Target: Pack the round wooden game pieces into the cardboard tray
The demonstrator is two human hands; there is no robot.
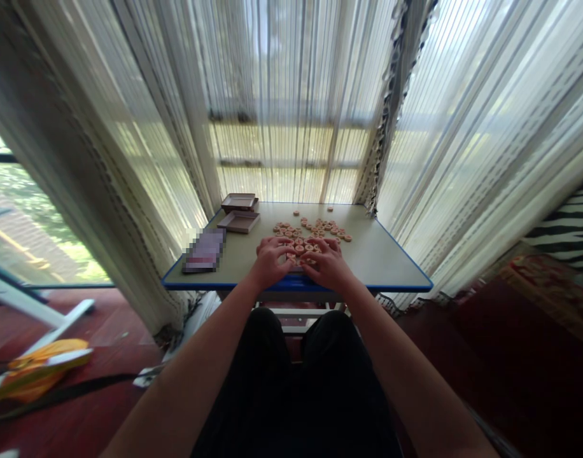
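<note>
Our left hand (275, 259) and right hand (324, 259) curve inward from either side of a close-packed cluster of round pieces (300, 249), near the table's front edge. Neither is clenched; the fingers spread and bend around the cluster, but we cannot tell whether any fingertip grips a single piece. If we squeeze unevenly, pieces in the middle could ride up over one another; if we pull toward our lap, some could slip over the blue edging (391, 287).

Just beyond our fingers lie scattered pieces (324, 226), some touching, some overlapping. A forward sweep of a wrist could scatter these farther. Two lone pieces sit near the far edge of the table (387, 257), where a knock from another piece might send them off. To the left, an open shallow tray (240, 222) stands well apart, beside a blurred-out flat item (204, 250).
</note>
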